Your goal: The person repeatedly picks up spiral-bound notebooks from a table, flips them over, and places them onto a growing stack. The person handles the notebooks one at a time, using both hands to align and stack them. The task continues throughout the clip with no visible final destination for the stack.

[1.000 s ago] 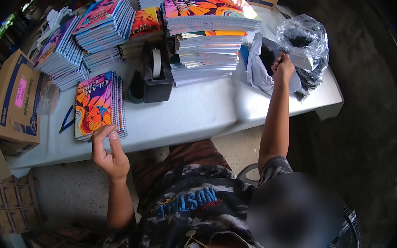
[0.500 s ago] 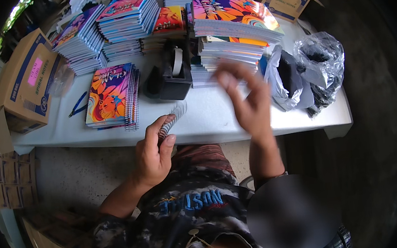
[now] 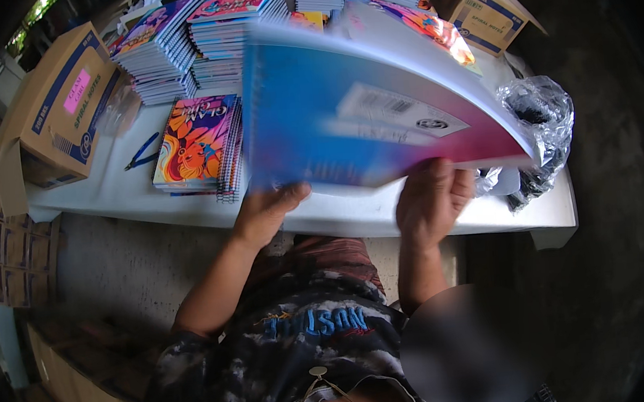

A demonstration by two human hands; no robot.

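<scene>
A large notebook or cover-and-page stack (image 3: 307,118), blue shading to pink with a white label, stands tilted up over the table and is blurred by motion. My right hand (image 3: 431,199) is closed on its lower edge, thumb in front. Close to its lower left corner is my left hand (image 3: 262,215), curled with the thumb showing. The spiral binding coil in that hand is mostly hidden here; the earlier picture shows it plainly. To the left lies a small pile of colourful spiral notebooks (image 3: 193,145), beside blue-handled pliers (image 3: 143,151).
Stacks of spiral notebooks (image 3: 156,55) stand at the back of the white table (image 3: 338,209). A cardboard box (image 3: 61,109) is at the left, another box (image 3: 486,14) at the far right. Crumpled clear plastic (image 3: 540,117) lies on the right. The raised stack hides the tape dispenser.
My right hand, empty before, has taken hold of the blue and pink stack and brought it toward my left hand. The view has shifted slightly.
</scene>
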